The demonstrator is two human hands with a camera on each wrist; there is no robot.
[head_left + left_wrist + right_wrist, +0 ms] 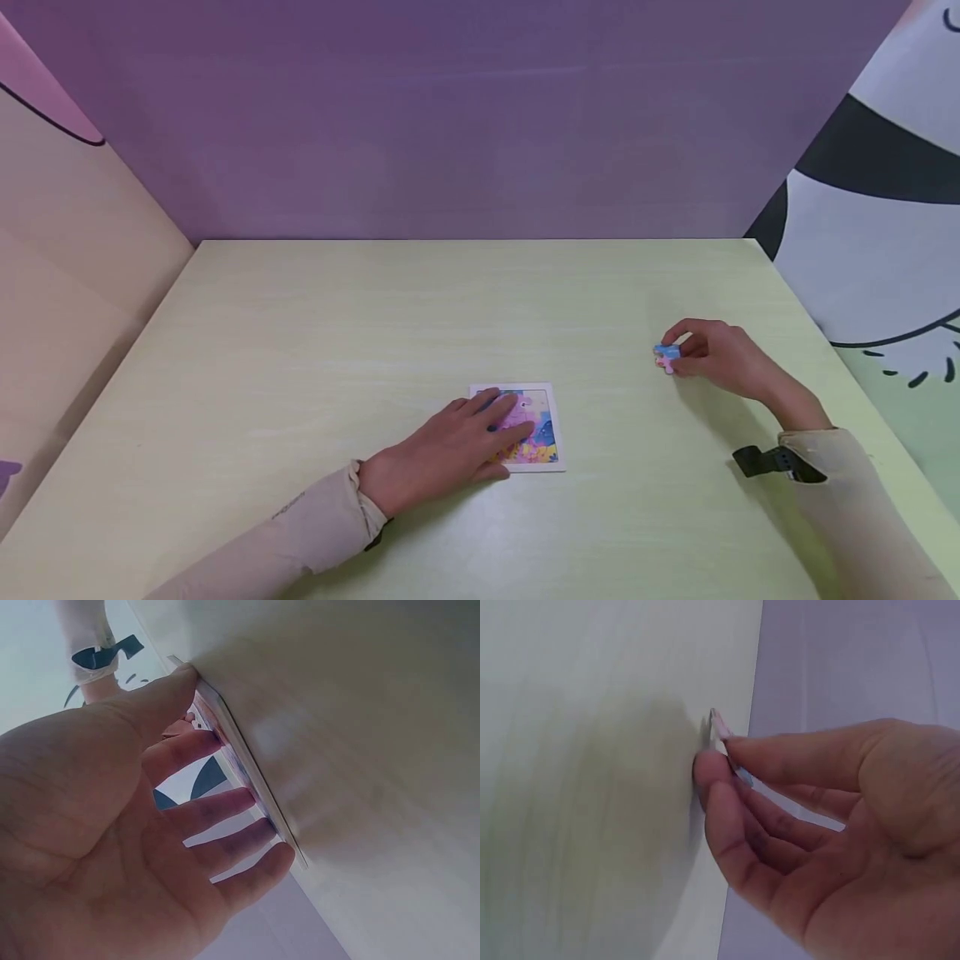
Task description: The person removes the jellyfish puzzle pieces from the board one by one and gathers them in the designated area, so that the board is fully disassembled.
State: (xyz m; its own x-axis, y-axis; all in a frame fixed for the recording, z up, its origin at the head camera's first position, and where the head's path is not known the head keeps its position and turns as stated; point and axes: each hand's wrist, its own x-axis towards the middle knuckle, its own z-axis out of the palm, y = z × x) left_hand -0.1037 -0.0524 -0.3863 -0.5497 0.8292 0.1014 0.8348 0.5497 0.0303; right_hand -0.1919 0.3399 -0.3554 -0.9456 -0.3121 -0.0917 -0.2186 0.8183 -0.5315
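A small jigsaw puzzle in a white-bordered tray (536, 467) lies on the table, its picture pink, blue and yellow. My left hand (457, 442) rests on it with fingers spread, covering its left part. From the left wrist view, the fingertips touch the thin tray (247, 761) along its face, the thumb by one edge. Off to the right, my right hand (716, 358) pinches a blue and pink puzzle piece (666, 357) between thumb and fingers. In the right wrist view this piece (719, 727) appears edge-on, close to the table surface.
The pale table (337, 325) ends at a purple wall (465, 125) behind. A beige panel (67, 275) stands along the left side, and a wall with black and white drawn shapes (885, 250) stands along the right.
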